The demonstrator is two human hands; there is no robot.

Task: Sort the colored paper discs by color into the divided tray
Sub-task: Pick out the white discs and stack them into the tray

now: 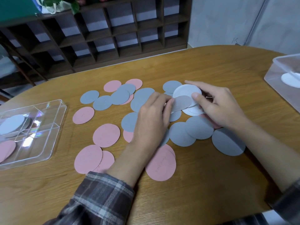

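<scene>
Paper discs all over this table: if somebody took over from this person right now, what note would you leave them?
Left hand: fingers pinch the edge of a pale disc.
Right hand: holds a small stack of white discs, thumb on top.
Done: stacked blue discs and stacked pink discs sit in separate compartments of the divided tray, at the left.
Left to do: many loose blue discs and loose pink discs lie on the table, plus the white ones in hand.
The clear box at the right holds something white and round.
</scene>
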